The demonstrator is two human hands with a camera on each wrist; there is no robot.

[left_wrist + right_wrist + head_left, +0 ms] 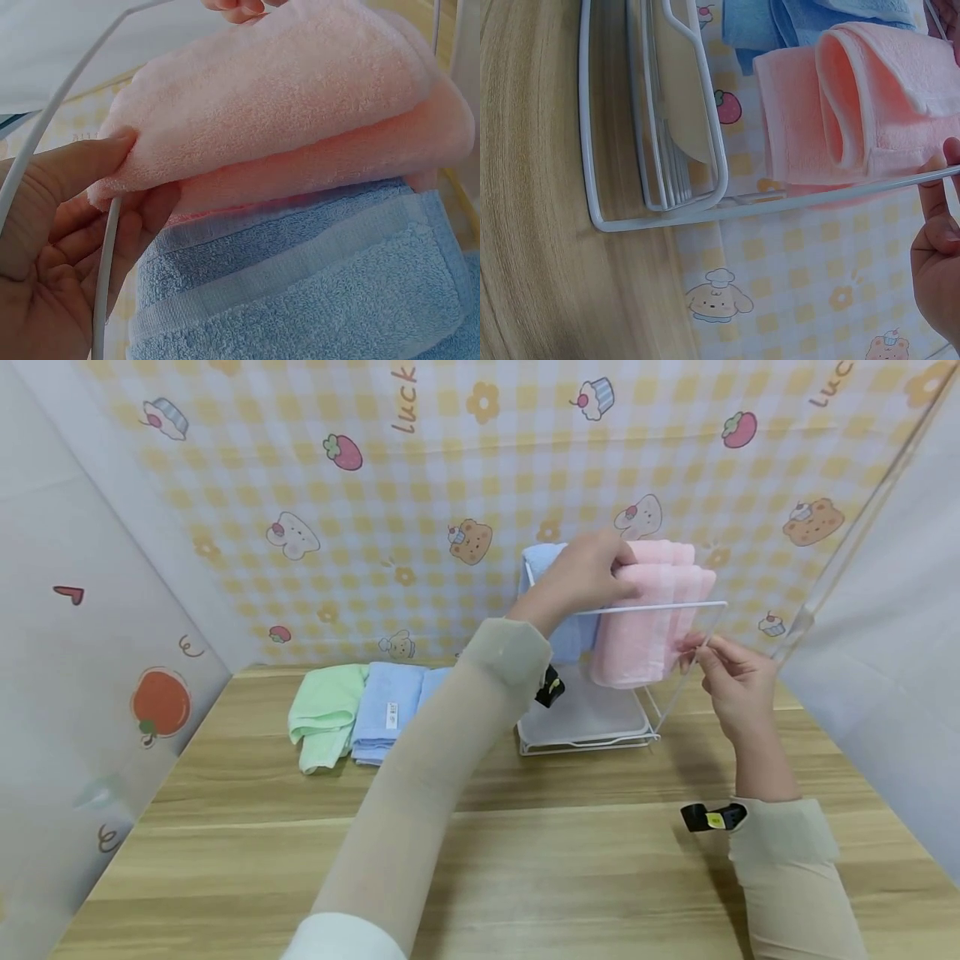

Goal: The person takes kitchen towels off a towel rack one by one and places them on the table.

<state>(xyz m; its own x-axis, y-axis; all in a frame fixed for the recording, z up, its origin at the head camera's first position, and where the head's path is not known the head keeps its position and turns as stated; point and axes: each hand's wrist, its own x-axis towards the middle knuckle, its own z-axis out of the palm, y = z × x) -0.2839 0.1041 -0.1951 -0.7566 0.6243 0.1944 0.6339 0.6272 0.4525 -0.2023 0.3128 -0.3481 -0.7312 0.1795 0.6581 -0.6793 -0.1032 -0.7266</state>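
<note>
A folded pink towel (645, 618) hangs at the upper part of a white wire rack (663, 607). My left hand (581, 577) pinches its edge; in the left wrist view the thumb lies on top of the pink cloth, fingers below, beside a rack wire (111, 262). My right hand (738, 681) has thumb and fingers round the slanting side wire, fingertips close to the towel's lower right edge. A blue towel (300, 277) hangs next to the pink one, partly hidden by my left hand in the head view.
A white tray (581, 714) forms the rack's base. Left of it on the wooden table (570, 843) lie a folded green towel (330, 702) and folded blue towels (386, 693), partly covered by my left sleeve. A patterned cloth (375, 527) hangs behind.
</note>
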